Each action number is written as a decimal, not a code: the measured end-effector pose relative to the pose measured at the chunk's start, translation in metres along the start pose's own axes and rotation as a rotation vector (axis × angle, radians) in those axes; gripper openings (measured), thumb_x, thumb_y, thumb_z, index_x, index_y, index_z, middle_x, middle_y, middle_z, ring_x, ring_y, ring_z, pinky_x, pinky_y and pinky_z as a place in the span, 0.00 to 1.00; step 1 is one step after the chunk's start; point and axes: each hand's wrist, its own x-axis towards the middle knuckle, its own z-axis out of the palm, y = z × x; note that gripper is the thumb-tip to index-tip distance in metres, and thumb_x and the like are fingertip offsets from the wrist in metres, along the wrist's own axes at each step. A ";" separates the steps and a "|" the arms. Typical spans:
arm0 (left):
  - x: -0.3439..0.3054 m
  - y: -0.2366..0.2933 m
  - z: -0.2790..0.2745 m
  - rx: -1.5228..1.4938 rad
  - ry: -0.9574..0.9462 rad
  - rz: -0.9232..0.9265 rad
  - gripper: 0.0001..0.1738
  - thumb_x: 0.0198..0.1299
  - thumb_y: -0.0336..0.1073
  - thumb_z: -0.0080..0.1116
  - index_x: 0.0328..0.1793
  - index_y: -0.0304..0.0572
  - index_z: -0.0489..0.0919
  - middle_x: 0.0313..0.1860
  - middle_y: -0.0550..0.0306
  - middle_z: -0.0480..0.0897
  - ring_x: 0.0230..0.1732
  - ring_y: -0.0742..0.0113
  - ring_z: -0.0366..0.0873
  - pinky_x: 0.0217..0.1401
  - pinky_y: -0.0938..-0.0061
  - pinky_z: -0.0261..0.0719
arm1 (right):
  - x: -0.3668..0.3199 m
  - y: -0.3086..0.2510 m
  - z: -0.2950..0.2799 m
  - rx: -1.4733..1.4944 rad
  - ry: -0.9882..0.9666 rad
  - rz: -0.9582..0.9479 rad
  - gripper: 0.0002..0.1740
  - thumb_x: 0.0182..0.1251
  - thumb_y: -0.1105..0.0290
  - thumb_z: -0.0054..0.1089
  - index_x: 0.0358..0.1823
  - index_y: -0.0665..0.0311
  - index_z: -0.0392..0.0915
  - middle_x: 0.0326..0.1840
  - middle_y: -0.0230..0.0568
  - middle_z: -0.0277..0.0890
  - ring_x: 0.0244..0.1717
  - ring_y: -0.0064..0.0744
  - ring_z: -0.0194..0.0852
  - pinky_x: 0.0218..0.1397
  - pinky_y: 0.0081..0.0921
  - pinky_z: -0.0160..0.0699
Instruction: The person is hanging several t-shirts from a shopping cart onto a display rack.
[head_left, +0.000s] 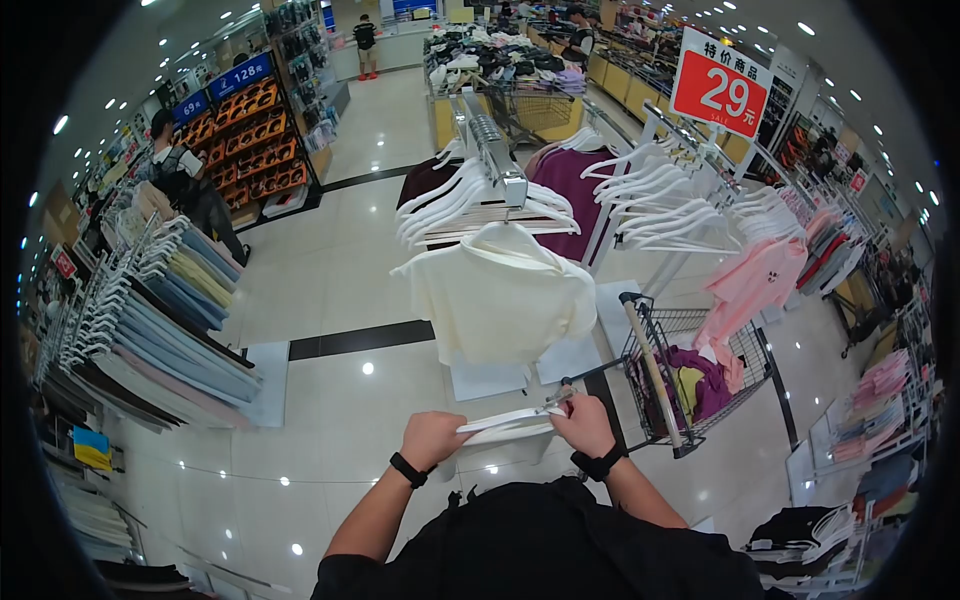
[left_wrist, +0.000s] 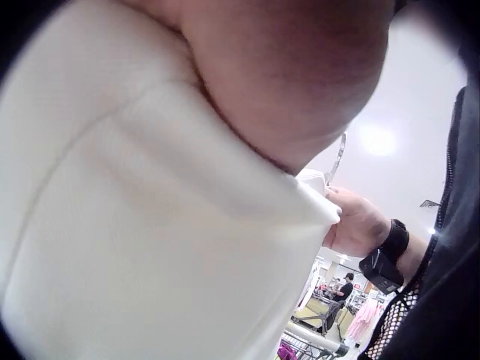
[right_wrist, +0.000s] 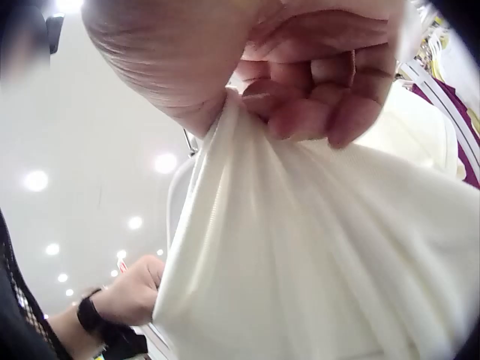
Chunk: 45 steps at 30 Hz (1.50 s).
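A cream-white garment (head_left: 507,432) is stretched between both hands in front of the chest. My left hand (head_left: 432,438) grips its left side, and my right hand (head_left: 585,425) pinches the right side. The right wrist view shows folds of the garment (right_wrist: 300,240) fanning down from the thumb and fingers. A white hanger (head_left: 510,415) lies along the garment's upper edge, its metal hook (head_left: 558,396) near the right hand. In the left wrist view, the left hand (left_wrist: 285,75) covers part of the cloth. Another cream top (head_left: 500,285) hangs from the rack just ahead.
White hangers (head_left: 440,205) crowd the metal rack ahead. To the right stands a shopping cart (head_left: 690,375) with purple, yellow and pink clothes inside. A clothes rack (head_left: 150,310) lines the left, and a red-and-white price sign (head_left: 722,85) rises at the right. A person (head_left: 180,170) stands at the left.
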 end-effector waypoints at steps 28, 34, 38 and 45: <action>0.039 -0.063 0.019 -1.491 0.563 -0.892 0.15 0.72 0.23 0.49 0.61 0.32 0.78 0.47 0.51 0.86 0.46 0.63 0.88 0.45 0.70 0.90 | 0.020 0.095 -0.038 -0.217 -0.163 -0.261 0.11 0.71 0.57 0.66 0.45 0.54 0.86 0.29 0.43 0.83 0.32 0.49 0.83 0.34 0.41 0.78; 0.093 0.029 -0.007 -1.274 0.114 -0.556 0.15 0.71 0.27 0.56 0.62 0.34 0.78 0.50 0.54 0.86 0.51 0.68 0.85 0.54 0.69 0.87 | 0.057 0.111 -0.043 -0.099 -0.128 -0.207 0.12 0.69 0.57 0.71 0.43 0.57 0.86 0.27 0.46 0.81 0.28 0.50 0.80 0.32 0.39 0.75; 0.122 0.041 -0.017 -0.517 0.237 -0.285 0.21 0.65 0.30 0.65 0.64 0.38 0.80 0.54 0.53 0.87 0.55 0.58 0.85 0.61 0.63 0.81 | 0.090 0.120 -0.075 0.060 -0.119 -0.207 0.13 0.68 0.57 0.73 0.43 0.58 0.87 0.25 0.46 0.80 0.24 0.47 0.77 0.30 0.35 0.73; 0.153 0.078 0.031 -0.430 0.045 -0.412 0.13 0.65 0.33 0.68 0.53 0.36 0.85 0.51 0.50 0.87 0.50 0.52 0.85 0.55 0.66 0.80 | 0.157 0.116 -0.132 0.112 -0.215 -0.295 0.15 0.67 0.58 0.74 0.48 0.58 0.88 0.24 0.44 0.78 0.21 0.38 0.74 0.29 0.32 0.72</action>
